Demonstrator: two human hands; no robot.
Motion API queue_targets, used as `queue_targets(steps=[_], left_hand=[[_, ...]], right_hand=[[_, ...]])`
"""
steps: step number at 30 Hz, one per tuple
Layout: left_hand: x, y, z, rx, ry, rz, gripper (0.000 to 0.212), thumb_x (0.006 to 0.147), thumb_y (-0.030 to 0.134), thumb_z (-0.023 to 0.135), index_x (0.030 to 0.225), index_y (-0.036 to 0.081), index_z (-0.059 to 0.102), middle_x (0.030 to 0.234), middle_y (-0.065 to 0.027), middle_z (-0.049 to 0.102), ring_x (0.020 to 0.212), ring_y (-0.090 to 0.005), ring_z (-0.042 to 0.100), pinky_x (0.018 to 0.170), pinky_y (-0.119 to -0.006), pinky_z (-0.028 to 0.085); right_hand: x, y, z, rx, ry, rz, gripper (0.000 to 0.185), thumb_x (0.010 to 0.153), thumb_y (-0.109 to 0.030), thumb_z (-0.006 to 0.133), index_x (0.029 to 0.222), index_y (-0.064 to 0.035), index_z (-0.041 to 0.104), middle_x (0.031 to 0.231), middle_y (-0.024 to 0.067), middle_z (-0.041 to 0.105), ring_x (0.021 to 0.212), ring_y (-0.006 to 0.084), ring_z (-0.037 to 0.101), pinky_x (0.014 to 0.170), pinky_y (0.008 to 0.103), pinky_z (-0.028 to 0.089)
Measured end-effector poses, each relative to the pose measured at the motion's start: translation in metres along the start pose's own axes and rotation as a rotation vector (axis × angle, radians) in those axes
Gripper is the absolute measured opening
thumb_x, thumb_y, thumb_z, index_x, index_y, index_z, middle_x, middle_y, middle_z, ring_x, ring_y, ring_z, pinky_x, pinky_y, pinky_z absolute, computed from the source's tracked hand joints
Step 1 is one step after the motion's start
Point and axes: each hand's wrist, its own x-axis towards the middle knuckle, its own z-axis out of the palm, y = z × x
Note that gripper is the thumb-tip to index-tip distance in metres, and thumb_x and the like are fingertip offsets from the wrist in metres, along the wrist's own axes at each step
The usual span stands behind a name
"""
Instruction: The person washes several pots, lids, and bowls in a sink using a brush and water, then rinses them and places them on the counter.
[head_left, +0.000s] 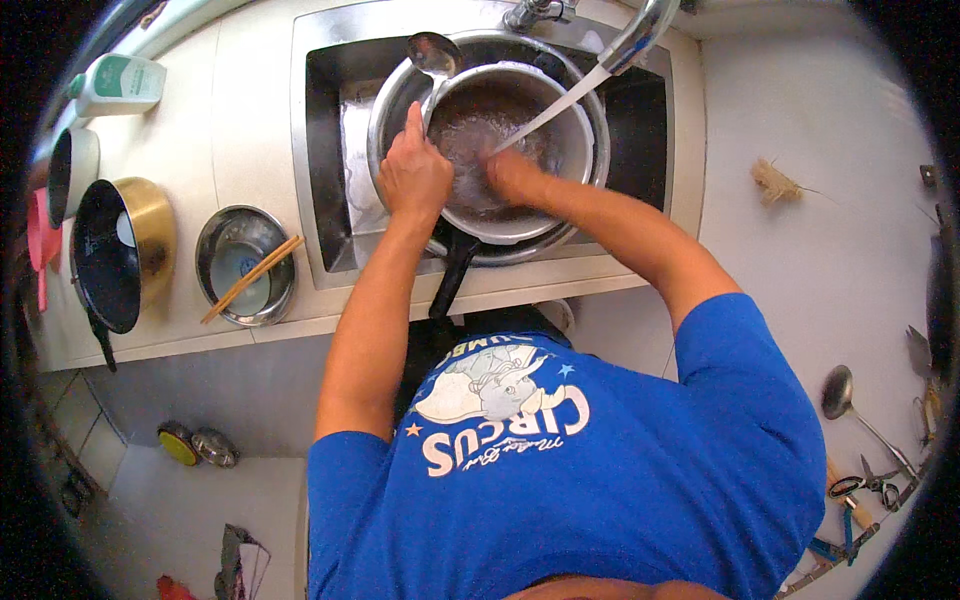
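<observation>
A metal pot (589, 150) with a black handle (454, 277) stands inside a larger metal basin (379, 112) in the sink (301, 172). Water runs from the faucet (634, 45) into the pot, which holds churning, murky water. My left hand (416, 176) grips the handle of a metal ladle (435, 54) at the pot's left rim, index finger extended; the ladle's bowl points away from me. My right hand (514, 176) reaches into the pot near the stream; its fingers are blurred and partly under water, so whether they hold anything is hidden.
On the left counter are a metal bowl (204, 251) with chopsticks (255, 277) across it, a gold-coloured pot (154, 240), a white pot (86, 169), a pink plastic utensil (43, 240) and a green-and-white bottle (124, 85). A ladle (838, 391) and scissors (862, 486) hang at right.
</observation>
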Motion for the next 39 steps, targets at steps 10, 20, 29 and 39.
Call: queue_targets(steps=[10, 20, 29, 39], left_hand=[[-0.001, -0.004, 0.006, 0.001, 0.052, 0.122, 0.049, 0.088, 0.011, 0.054, 0.137, 0.012, 0.054, 0.096, -0.0213, 0.068, 0.086, -0.0435, 0.066, 0.075, -0.053, 0.051], [-0.002, 0.005, 0.004, 0.002, 0.020, 0.061, 0.048, 0.088, 0.010, 0.054, 0.136, 0.011, 0.055, 0.097, -0.0224, 0.068, 0.088, -0.0433, 0.065, 0.077, -0.053, 0.051], [0.004, 0.000, 0.002, -0.086, 0.026, 0.161, 0.044, 0.088, 0.012, 0.055, 0.131, 0.009, 0.059, 0.097, -0.0252, 0.069, 0.089, -0.0455, 0.065, 0.079, -0.052, 0.050], [0.000, 0.003, 0.003, -0.033, 0.098, 0.143, 0.044, 0.087, 0.008, 0.056, 0.131, 0.006, 0.060, 0.095, -0.0257, 0.069, 0.087, -0.0439, 0.066, 0.077, -0.050, 0.051]], right_hand=[[0.049, 0.042, -0.015, -0.472, 0.303, -0.188, 0.023, 0.085, -0.019, 0.060, 0.105, -0.0137, 0.070, 0.099, 0.0087, 0.070, 0.094, 0.0278, 0.068, 0.073, 0.0432, 0.056], [0.011, -0.012, 0.020, 0.174, -0.548, 0.050, 0.032, 0.076, -0.009, 0.062, 0.105, 0.0012, 0.071, 0.110, 0.0237, 0.069, 0.102, 0.0346, 0.068, 0.082, 0.0452, 0.055], [0.109, -0.055, -0.013, 2.205, 0.588, 0.769, 0.033, 0.088, -0.010, 0.055, 0.120, -0.0012, 0.054, 0.100, 0.0154, 0.065, 0.077, 0.0248, 0.063, 0.058, 0.0425, 0.051], [-0.035, -0.016, -0.036, 0.665, -0.509, 0.045, 0.037, 0.083, -0.026, 0.058, 0.109, -0.0007, 0.067, 0.097, 0.0178, 0.070, 0.085, 0.0273, 0.063, 0.080, 0.0448, 0.050]])
